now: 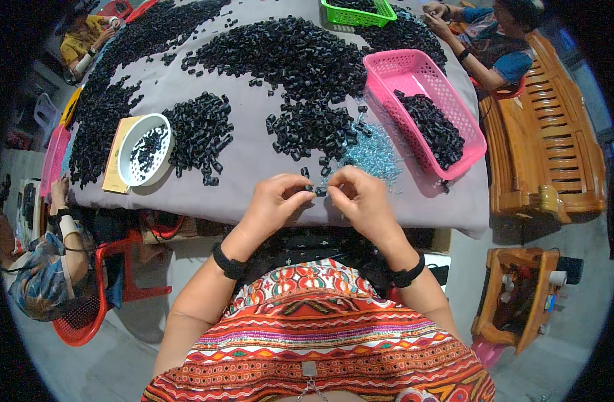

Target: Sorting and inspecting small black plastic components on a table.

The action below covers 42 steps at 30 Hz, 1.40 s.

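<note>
Hands [275,201] [362,199] pinch small black parts [314,189] just inside table edge [253,211].

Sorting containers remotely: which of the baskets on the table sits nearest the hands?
The pink basket, right of the right hand and holding black pieces; the green basket lies at the far edge.

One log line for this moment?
left hand: pinching small black plastic piece | right hand: pinching another | pink plastic basket: right

Bright, even daylight, soft shadows, sharp centre; fisheye bends edges into black corners.
</note>
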Available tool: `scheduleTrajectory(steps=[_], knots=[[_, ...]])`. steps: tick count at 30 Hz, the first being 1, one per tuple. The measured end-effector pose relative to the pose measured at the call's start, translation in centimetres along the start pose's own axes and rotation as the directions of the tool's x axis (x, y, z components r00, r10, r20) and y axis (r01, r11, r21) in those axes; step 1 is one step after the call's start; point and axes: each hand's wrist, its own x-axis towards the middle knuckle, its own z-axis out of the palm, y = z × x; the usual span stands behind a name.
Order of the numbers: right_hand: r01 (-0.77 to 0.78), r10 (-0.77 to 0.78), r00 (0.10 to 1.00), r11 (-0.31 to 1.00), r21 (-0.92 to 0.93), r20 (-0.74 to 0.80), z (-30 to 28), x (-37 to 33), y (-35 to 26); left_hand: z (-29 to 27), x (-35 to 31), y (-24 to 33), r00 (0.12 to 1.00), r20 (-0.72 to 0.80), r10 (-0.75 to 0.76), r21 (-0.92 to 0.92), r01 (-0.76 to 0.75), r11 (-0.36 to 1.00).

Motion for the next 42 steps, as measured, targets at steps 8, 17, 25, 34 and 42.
scheduleTrajectory(steps=[8, 17, 25, 34, 42], knots=[[0.015, -0.022, 0.996, 0.997, 0.080, 0.081, 1.9, 0.6, 0.2, 0.2, -0.4, -0.7, 0.999, 0.042, -0.015, -0.090, 0.018, 0.996], [-0.004, -0.006, 0.999, 0.971, 0.240, 0.038, 2.6, 0.7, 1.3, 0.2, 0.4, -1.8, 0.984, -0.166, 0.069, -0.212, -0.104, 0.972], [-0.075, 0.049, 0.991, 0.974, 0.214, 0.125, 2.9, 0.4, 0.8, -0.8, 0.2, -1.4, 0.983, 0.012, -0.182, -0.567, 0.157, 0.809], [-0.067, 0.051, 0.997, 0.956, 0.286, 0.064, 3.0, 0.7, 1.2, -1.3, -0.1, -0.6, 0.965, 0.180, -0.191, -0.518, 0.259, 0.815], [0.135, -0.136, 0.991, 0.983, 0.126, 0.001, 3.0, 1.1, 0.3, -1.8, 0.2, -1.1, 0.953, 0.229, -0.197, -0.526, 0.292, 0.799]])
